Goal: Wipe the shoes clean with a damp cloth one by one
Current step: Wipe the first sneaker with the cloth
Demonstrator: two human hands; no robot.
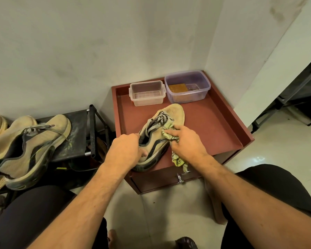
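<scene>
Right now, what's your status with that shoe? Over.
Left hand grips the shoe at its collar. Right hand presses the cloth on its side. Two tubs behind, clear of the work.

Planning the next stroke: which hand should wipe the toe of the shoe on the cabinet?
Right. The right hand already presses the cloth on the shoe below its toe; the left hand grips the heel, steadying it.

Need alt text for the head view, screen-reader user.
A person's left hand grips the heel of a tan shoe on a red-brown cabinet top while the right hand presses a yellow-green cloth against its side. Two plastic containers stand behind; more shoes wait on a rack at left.
</scene>
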